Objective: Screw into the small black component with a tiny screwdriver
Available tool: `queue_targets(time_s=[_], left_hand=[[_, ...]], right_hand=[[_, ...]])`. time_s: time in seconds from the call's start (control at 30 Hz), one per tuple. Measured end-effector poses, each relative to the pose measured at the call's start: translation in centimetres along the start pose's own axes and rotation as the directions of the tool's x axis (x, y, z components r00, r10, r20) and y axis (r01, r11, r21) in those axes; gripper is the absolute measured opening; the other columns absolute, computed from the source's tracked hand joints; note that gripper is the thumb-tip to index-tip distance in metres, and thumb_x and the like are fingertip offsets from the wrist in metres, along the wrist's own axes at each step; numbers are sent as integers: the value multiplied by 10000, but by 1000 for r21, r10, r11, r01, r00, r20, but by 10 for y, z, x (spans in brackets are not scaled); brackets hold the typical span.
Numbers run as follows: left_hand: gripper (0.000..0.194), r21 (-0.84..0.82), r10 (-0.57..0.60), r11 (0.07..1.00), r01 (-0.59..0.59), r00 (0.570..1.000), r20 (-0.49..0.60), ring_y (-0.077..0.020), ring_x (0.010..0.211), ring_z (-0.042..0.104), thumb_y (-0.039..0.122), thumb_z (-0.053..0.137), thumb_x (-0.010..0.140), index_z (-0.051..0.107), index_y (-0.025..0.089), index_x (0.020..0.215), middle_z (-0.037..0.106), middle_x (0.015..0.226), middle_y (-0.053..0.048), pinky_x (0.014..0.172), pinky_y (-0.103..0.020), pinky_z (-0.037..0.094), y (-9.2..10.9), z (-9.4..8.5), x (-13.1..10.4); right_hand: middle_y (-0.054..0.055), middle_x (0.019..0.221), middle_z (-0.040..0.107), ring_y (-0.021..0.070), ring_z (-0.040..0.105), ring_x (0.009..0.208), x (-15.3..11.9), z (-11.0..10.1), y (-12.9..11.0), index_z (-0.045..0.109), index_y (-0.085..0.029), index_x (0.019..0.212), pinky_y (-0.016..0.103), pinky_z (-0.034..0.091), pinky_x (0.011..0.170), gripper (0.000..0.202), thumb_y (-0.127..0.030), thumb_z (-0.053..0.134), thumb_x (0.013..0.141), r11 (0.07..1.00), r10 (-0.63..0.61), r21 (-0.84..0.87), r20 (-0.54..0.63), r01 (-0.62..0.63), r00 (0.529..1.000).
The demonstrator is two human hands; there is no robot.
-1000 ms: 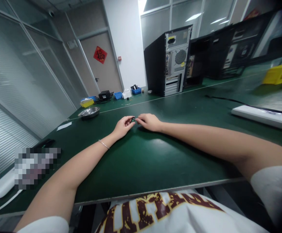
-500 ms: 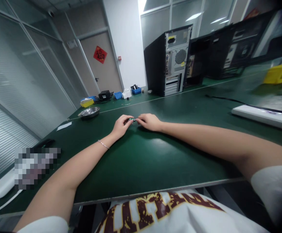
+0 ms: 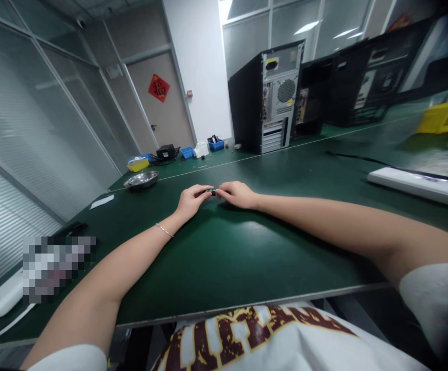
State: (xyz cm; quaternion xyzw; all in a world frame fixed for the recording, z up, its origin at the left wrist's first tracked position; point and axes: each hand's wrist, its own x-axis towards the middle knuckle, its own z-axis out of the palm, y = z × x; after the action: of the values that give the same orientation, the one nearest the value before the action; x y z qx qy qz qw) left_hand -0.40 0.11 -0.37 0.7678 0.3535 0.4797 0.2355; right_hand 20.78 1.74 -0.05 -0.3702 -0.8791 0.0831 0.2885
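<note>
Between my fingertips, just above the green table [image 3: 193,257], is a small dark part with a bit of green [image 3: 212,192], possibly a little circuit board; it is too small to name surely. My left hand [image 3: 192,200] is closed in a pinch on its left side, thumb and forefinger pressed around it. From the right, my right hand [image 3: 238,195] pinches at the other end of the part, its fingertips almost meeting those of the left. The fingers hide much of the part.
A steel bowl [image 3: 142,179] stands left of my hands, near a white slip [image 3: 102,201]. Farther back are small blue bins [image 3: 216,145], a black adapter [image 3: 167,151] and a computer tower [image 3: 247,103]. On the right lie a white power strip [image 3: 420,186] and a yellow bin [image 3: 446,116].
The small part has turned slightly between my fingers, showing less green and more dark surface. My left fingers have shifted a little; both arms stay in place.
</note>
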Motion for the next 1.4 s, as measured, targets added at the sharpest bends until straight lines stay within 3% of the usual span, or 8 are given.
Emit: queue_targets(time_s=[0.23,0.43,0.57,0.73,0.93,1.17,1.3,1.4], left_hand=[[305,-69,-58,996,58,998,9,-174,767,685,381,712,805,756,163,1013,702,914,-73,789,-328,550,0,3,1],[276,-65,-101,993,101,995,11,-182,852,676,320,638,852,721,144,1049,680,1052,-98,838,-331,537,-12,-1,4],[250,64,-98,994,91,988,116,-182,872,641,278,524,905,724,152,985,682,993,-80,823,-308,514,-12,-4,5],[257,201,-98,979,37,948,303,-174,803,594,271,471,926,695,149,894,663,830,-42,831,-309,471,-2,-2,5],[265,263,-52,964,-46,933,356,-183,816,588,265,436,947,674,157,900,661,847,-46,841,-320,465,3,0,5],[262,281,-41,958,-61,938,344,-195,890,625,255,449,947,697,185,992,705,939,-52,910,-339,463,-2,2,4],[245,272,-37,962,-34,967,250,-210,998,629,249,459,942,688,177,991,703,1048,-70,955,-353,454,-3,2,3],[209,296,-39,955,-23,978,204,-213,954,626,318,544,916,671,168,989,685,1016,-79,900,-357,481,-1,0,3]], right_hand=[[45,901,710,158,594,799,0,0,0,705,-186,848,246,366,724,405,-394,393,1003,1000,12,19,-18,-12,1000],[40,862,709,164,587,776,1,0,-2,700,-192,824,248,359,691,414,-407,392,998,997,79,32,-68,-77,995],[37,839,702,166,576,758,1,1,-1,694,-192,801,251,348,665,416,-412,397,992,996,83,46,-87,-79,993],[33,820,686,161,565,745,2,1,1,683,-195,793,250,338,652,411,-415,398,991,996,80,52,-80,-76,994],[36,817,685,159,552,729,2,2,2,688,-191,785,253,333,645,418,-425,406,986,997,65,39,-78,-62,995],[35,856,701,167,586,779,2,2,2,698,-201,797,250,345,664,409,-417,410,990,998,57,40,-68,-54,996],[38,879,709,170,591,793,3,2,2,704,-203,837,252,351,677,398,-409,403,996,998,58,25,-58,-56,997],[48,906,711,179,594,810,4,2,3,710,-201,890,255,356,682,364,-414,430,986,999,49,-20,-34,-49,998]])
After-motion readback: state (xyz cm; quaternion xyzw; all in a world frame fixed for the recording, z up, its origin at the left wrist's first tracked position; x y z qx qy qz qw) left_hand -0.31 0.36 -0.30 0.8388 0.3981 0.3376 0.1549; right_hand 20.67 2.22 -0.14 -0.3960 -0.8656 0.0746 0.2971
